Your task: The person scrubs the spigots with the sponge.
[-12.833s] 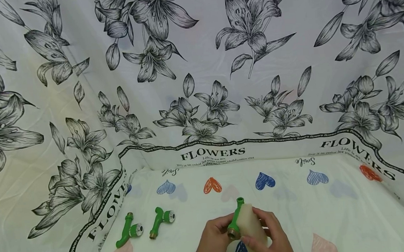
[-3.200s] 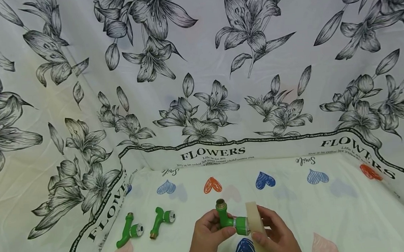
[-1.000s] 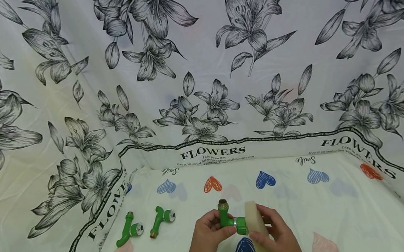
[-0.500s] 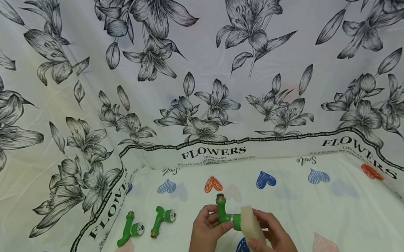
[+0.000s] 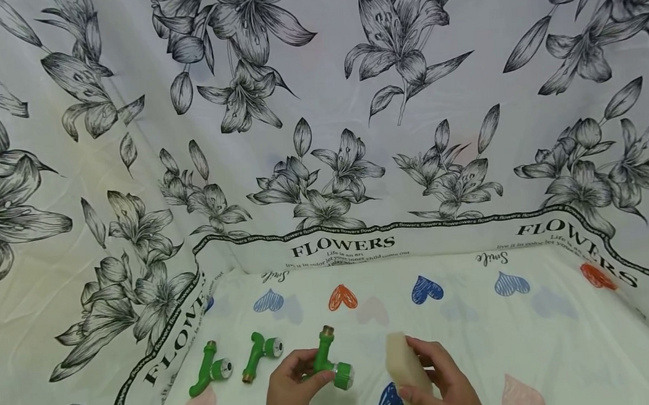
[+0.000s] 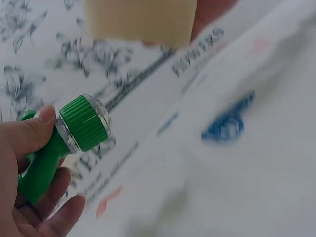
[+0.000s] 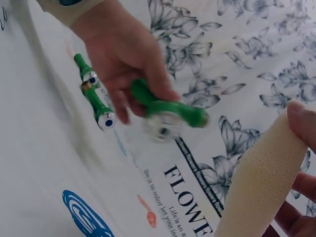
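My left hand [image 5: 292, 387] grips a green faucet [image 5: 324, 354] by its body, thumb across it. The faucet's brass threaded end points up and away, and its ribbed green knob [image 6: 84, 122] with a silver rim faces right. A cream sponge block [image 5: 405, 361] is pinched between the thumb and fingers of my right hand [image 5: 446, 384]. A gap separates faucet and sponge. In the right wrist view the sponge [image 7: 266, 177] shows its porous face, and the held faucet [image 7: 170, 116] is blurred.
Two more green faucets lie on the cloth to the left: one faucet [image 5: 206, 369] at the far left, another faucet [image 5: 258, 355] nearer the left hand. A white cloth [image 5: 467, 342] with printed hearts covers the surface. A flower-printed curtain [image 5: 318, 104] rises behind and at the sides.
Earlier the sponge pressed against the faucet, lately at its knob. Now my left hand has carried the faucet left, away from the sponge. My right hand stays nearly in place with the sponge.
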`<state>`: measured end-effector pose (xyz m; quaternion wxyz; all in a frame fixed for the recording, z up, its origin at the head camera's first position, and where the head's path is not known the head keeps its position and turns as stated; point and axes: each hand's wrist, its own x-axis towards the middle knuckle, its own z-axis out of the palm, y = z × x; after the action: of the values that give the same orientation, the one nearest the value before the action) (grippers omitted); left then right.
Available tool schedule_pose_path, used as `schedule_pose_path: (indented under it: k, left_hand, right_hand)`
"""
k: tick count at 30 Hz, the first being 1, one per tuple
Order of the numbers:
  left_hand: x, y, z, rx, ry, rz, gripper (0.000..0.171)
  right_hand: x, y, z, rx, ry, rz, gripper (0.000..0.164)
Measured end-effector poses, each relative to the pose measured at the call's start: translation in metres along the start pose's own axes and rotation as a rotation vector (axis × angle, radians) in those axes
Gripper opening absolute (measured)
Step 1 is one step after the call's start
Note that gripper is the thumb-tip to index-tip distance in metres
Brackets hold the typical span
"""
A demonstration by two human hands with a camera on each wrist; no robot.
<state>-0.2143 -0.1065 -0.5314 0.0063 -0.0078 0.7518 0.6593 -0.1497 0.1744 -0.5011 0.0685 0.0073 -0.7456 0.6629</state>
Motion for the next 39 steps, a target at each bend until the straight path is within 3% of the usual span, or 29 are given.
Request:
schedule_pose_path:
  k: [6, 9, 12, 18, 25, 30, 32, 36, 39]
  left_hand:
    - [-0.001, -0.026, -0.041, 0.282, 0.197, -0.081, 0.053]
    - [-0.003, -0.031, -0.056, 0.400, 0.255, -0.119, 0.053]
    - [-0.003, -0.037, -0.064, 0.458, 0.263, -0.166, 0.057]
    - [0.000, -0.043, -0.069, 0.484, 0.231, -0.230, 0.067]
    - [0.000, -0.048, -0.076, 0.655, 0.239, -0.247, 0.071]
    - [0.001, -0.051, -0.085, 0.763, 0.195, -0.240, 0.072]
    - [0.001, -0.051, -0.088, 0.772, 0.174, -0.226, 0.072]
    - [0.001, -0.044, -0.084, 0.674, 0.178, -0.171, 0.059]
    - [0.000, -0.029, -0.074, 0.591, 0.206, -0.060, 0.050]
  right_hand:
    - [0.002, 0.001, -0.004, -0.004, -0.007, 0.005, 0.064]
    - [0.004, 0.002, -0.005, -0.014, -0.013, 0.021, 0.064]
    - [0.006, 0.003, -0.005, -0.025, -0.016, 0.031, 0.065]
    - [0.007, 0.006, -0.005, -0.042, -0.008, 0.047, 0.064]
    - [0.008, 0.007, -0.006, -0.044, 0.000, 0.035, 0.063]
    - [0.009, 0.006, -0.006, -0.065, 0.002, 0.028, 0.063]
    - [0.010, 0.006, -0.006, -0.066, 0.002, 0.020, 0.062]
    - [0.011, 0.007, -0.006, -0.076, 0.001, -0.017, 0.062]
    - [0.013, 0.009, -0.005, -0.117, 0.005, -0.097, 0.062]
